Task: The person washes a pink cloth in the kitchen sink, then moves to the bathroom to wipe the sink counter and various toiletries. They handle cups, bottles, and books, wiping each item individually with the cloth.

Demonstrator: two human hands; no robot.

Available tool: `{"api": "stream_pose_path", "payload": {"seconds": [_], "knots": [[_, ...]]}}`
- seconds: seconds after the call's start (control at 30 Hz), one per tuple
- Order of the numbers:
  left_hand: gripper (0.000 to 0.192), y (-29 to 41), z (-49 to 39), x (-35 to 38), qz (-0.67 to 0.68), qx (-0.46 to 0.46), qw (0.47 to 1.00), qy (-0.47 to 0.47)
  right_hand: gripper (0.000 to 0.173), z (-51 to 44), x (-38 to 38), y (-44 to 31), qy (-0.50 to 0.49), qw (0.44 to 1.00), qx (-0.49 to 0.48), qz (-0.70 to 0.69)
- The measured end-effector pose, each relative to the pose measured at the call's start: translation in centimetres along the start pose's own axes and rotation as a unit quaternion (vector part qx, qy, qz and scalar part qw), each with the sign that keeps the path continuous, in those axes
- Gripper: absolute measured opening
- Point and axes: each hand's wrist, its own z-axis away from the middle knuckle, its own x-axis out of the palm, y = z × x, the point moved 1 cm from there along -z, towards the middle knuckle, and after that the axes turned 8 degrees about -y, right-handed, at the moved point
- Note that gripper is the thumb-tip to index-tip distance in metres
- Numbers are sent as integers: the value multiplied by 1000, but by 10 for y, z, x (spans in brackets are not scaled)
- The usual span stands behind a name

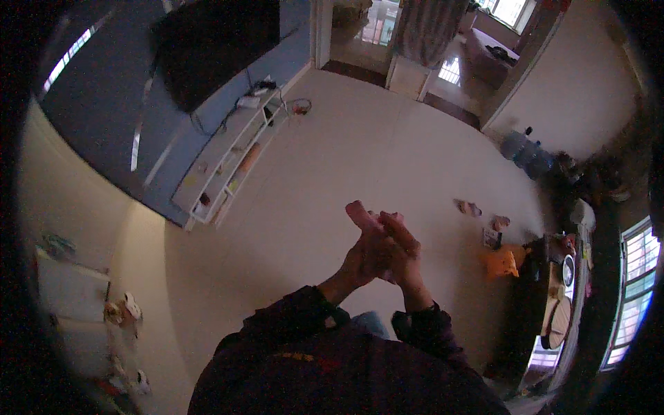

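Note:
Out in front of my body, above the pale floor, my two hands are clasped together. My left hand (363, 257) comes up from a dark sleeve and meets the right at the palms and fingers. One finger or thumb sticks out toward the upper left. Fingers of my right hand (406, 254) fold over the left. I see no object between them, though the inside of the clasp is hidden. Both wrists are bare below the dark cuffs (423, 319). The pale tiled floor (332, 166) lies beneath.
A low white TV stand (210, 189) with cables runs along the left wall under a dark television (218, 46). Slippers (469, 208), an orange bag (502, 263) and large water bottles (524, 150) stand rightward. A curtain (428, 31) hangs between doorways at the far end.

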Motion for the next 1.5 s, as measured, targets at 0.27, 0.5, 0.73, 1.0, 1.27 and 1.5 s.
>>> {"api": "stream_pose_path", "payload": {"seconds": [0.27,0.5,0.73,1.0,1.27,1.5], "knots": [[47,36,-266,-142,536,0,844,-12,42,-277,-127,59,-39,934,159,-316],[48,112,-472,-288,460,170,871,-41,33,-547,-176,74,-243,946,184,-106],[54,161,-647,-430,450,197,869,-60,36,-799,-195,60,-291,946,53,134],[49,202,-750,-521,-70,126,967,210,55,-947,-155,23,-331,904,-128,238],[50,199,-719,-572,-53,134,983,115,47,-934,-127,49,-301,935,146,120],[50,170,-685,-593,496,205,843,-40,57,-946,-104,82,-323,881,-109,327]]}}
